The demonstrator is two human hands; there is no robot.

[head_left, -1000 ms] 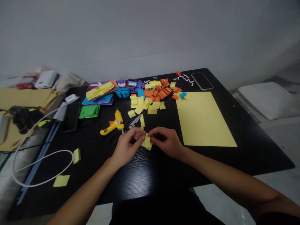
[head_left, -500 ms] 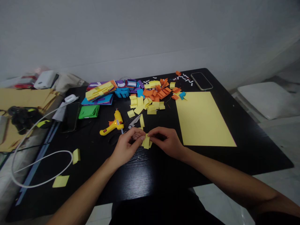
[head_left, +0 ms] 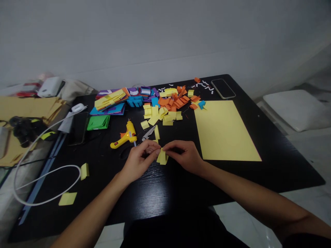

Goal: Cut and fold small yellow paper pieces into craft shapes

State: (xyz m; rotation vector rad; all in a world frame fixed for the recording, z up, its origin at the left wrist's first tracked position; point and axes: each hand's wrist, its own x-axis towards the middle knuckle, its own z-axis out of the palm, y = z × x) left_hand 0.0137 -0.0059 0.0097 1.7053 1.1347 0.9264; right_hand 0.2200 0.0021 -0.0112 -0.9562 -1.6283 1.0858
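Between my two hands, close to the black table's front, is a small folded piece of yellow paper [head_left: 162,157]. My left hand [head_left: 141,156] pinches its upper left side between thumb and fingertips. From the other side, my right hand [head_left: 184,155] grips its top edge in a pinch. Just beyond my left hand lie scissors [head_left: 148,133], their handles partly hidden by the fingers, with a yellow paper strip [head_left: 157,132] beside the blades. A yellow hot glue gun [head_left: 126,135] rests to the left of the scissors.
A large yellow sheet [head_left: 227,131] lies at the right, with a phone [head_left: 223,89] behind it. Folded yellow pieces [head_left: 154,114] and orange pieces [head_left: 173,102] are heaped at the back. Green paper [head_left: 98,122], a dark phone [head_left: 79,128] and a white cable [head_left: 46,204] occupy the left.
Both hands keep their pinch on the yellow paper, nearly still. The view has shifted very slightly; nothing else has visibly moved.
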